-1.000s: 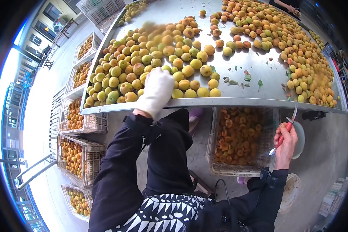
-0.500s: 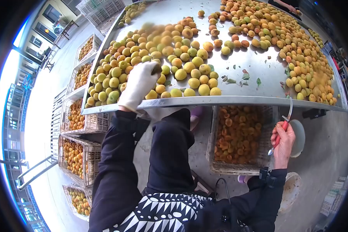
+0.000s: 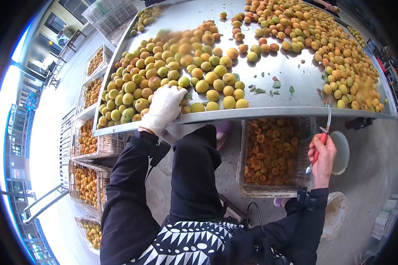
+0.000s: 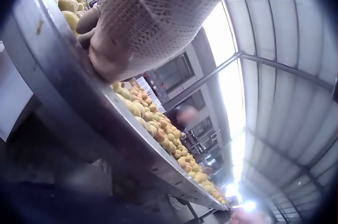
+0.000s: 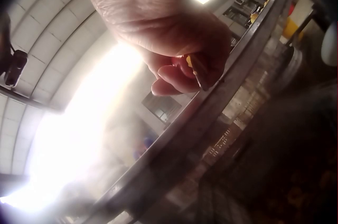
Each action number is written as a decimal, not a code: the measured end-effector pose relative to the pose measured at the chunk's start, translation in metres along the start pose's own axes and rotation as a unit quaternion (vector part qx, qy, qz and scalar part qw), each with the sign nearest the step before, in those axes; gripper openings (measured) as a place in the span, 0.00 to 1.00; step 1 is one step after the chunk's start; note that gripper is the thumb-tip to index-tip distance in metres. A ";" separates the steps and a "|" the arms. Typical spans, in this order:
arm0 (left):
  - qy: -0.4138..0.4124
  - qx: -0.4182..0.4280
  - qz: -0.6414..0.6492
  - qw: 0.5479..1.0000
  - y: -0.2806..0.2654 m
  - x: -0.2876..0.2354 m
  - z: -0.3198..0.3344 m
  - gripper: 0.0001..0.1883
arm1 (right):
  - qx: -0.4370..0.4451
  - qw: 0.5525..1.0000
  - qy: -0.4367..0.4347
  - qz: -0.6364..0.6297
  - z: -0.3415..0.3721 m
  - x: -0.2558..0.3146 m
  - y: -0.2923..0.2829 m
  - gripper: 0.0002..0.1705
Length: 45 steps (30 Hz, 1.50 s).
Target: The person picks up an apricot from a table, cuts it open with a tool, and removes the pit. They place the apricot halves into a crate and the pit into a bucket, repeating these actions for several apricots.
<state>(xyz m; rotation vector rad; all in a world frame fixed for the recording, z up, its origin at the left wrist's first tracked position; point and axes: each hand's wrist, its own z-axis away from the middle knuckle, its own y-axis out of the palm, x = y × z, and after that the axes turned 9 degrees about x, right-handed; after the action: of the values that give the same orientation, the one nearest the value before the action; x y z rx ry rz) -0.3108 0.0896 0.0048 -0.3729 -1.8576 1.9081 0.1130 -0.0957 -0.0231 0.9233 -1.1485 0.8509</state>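
A white-gloved left hand (image 3: 164, 107) reaches over the metal table's front rim (image 3: 199, 117), its fingers bent down among yellow-green apricots (image 3: 202, 86). The left wrist view has the glove (image 4: 153, 18) low at the rim, with fruit beside it; whether it grips one is hidden. My bare right hand (image 3: 323, 161) is in front of the table, curled round the red handle (image 3: 323, 138) of a tool whose thin curved blade points up toward the rim. In the right wrist view the fingers of that hand (image 5: 185, 39) are closed round the handle.
Below the table sits a crate (image 3: 272, 191) of halved fruit, with a pale bowl (image 3: 340, 152) and a stained bucket (image 3: 334, 214) to its right. Fruit crates (image 3: 105, 183) line the left floor. Another heap of apricots (image 3: 340, 73) covers the table's right side.
My left hand moved left from among the fruit, lifted with something dark at its fingertips, then lowered near the rim. My right hand shifted slightly left and up, still gripping the tool.
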 end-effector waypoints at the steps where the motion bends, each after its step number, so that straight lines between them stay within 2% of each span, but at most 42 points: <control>1: 0.004 -0.016 -0.001 1.000 0.000 0.000 -0.001 0.10 | -0.001 1.000 0.002 0.002 0.000 0.000 0.000 0.05; 5: 0.000 -0.006 -0.016 1.000 0.000 -0.002 -0.005 0.11 | 0.005 1.000 0.002 -0.005 -0.001 -0.004 -0.001 0.05; 8: 0.010 -0.033 0.014 0.999 0.003 0.007 -0.002 0.10 | 0.001 1.000 0.001 -0.007 0.000 -0.005 0.000 0.05; 10: -0.026 -0.109 0.110 0.988 0.001 0.007 0.005 0.14 | -0.001 1.000 -0.002 -0.013 0.000 -0.006 -0.003 0.04; 11: -0.037 -0.134 0.209 0.968 -0.009 0.000 0.010 0.13 | 0.001 1.000 -0.008 -0.018 0.001 -0.005 -0.001 0.05; 12: -0.017 -0.143 0.302 0.942 -0.016 -0.005 0.014 0.18 | -0.005 1.000 -0.008 -0.018 0.003 -0.002 0.002 0.05; 14: -0.007 -0.164 0.515 0.841 -0.030 -0.034 0.017 0.20 | 0.014 0.999 -0.008 -0.040 0.007 0.007 0.014 0.05; 15: -0.009 -0.142 0.542 0.828 -0.045 -0.055 0.020 0.20 | 0.027 0.999 -0.013 -0.022 0.008 0.011 0.020 0.06; 16: 0.000 -0.123 0.631 0.766 -0.055 -0.077 0.021 0.22 | 0.037 0.999 -0.029 -0.016 0.010 0.011 0.026 0.06; 18: 0.082 -0.103 0.661 0.739 -0.060 -0.112 0.013 0.25 | 0.077 0.995 -0.024 -0.052 0.019 0.022 0.043 0.05; 19: 0.117 -0.093 0.691 0.708 -0.065 -0.133 0.009 0.27 | 0.092 0.992 -0.030 -0.078 0.024 0.025 0.051 0.06; 20: 0.151 -0.079 0.719 0.674 -0.069 -0.154 0.005 0.28 | 0.104 0.989 -0.029 -0.100 0.027 0.026 0.056 0.08; 22: 0.219 -0.051 0.736 0.638 -0.064 -0.186 -0.005 0.28 | 0.145 0.977 -0.030 -0.154 0.033 0.030 0.062 0.15; 24: 0.262 -0.044 0.736 0.622 -0.058 -0.213 -0.015 0.27 | 0.147 0.966 -0.031 -0.211 0.038 0.037 0.066 0.15; 26: 0.317 -0.049 0.674 0.665 -0.048 -0.229 -0.026 0.28 | 0.116 0.969 -0.041 -0.215 0.041 0.041 0.065 0.16; 28: 0.323 -0.040 0.675 0.662 -0.042 -0.242 -0.031 0.28 | 0.080 0.975 -0.052 -0.198 0.039 0.036 0.055 0.15; 29: 0.327 -0.033 0.678 0.658 -0.042 -0.245 -0.034 0.28 | 0.088 0.976 -0.056 -0.190 0.037 0.036 0.049 0.15; 31: 0.338 0.005 0.644 0.686 -0.046 -0.244 -0.039 0.28 | 0.099 0.976 -0.044 -0.189 0.034 0.036 0.040 0.13; 34: 0.326 0.047 0.659 0.676 -0.040 -0.244 -0.042 0.27 | 0.121 0.977 -0.031 -0.171 0.031 0.036 0.035 0.14; 38: 0.316 0.040 0.659 0.682 -0.042 -0.245 -0.043 0.27 | 0.127 0.981 -0.020 -0.149 0.027 0.036 0.033 0.14; 40: 0.322 0.045 0.626 0.709 -0.045 -0.245 -0.045 0.26 | 0.129 0.982 -0.013 -0.140 0.024 0.031 0.031 0.15; 41: 0.321 0.046 0.626 0.709 -0.043 -0.245 -0.045 0.26 | 0.129 0.982 -0.012 -0.140 0.024 0.031 0.031 0.15; 43: 0.284 0.091 0.690 0.659 -0.039 -0.244 -0.043 0.26 | 0.131 0.980 -0.002 -0.146 0.024 0.030 0.033 0.14; 44: 0.282 0.090 0.691 0.659 -0.039 -0.244 -0.042 0.26 | 0.133 0.980 -0.001 -0.146 0.025 0.031 0.034 0.14; 45: 0.261 0.087 0.724 0.632 -0.038 -0.244 -0.041 0.27 | 0.123 0.982 0.006 -0.146 0.026 0.032 0.036 0.15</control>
<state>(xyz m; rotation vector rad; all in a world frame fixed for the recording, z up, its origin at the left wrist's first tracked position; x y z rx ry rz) -0.0753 0.0043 0.0123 -2.5975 -0.7401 2.2034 0.0777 -0.1030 0.0173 1.2540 -0.8805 0.7650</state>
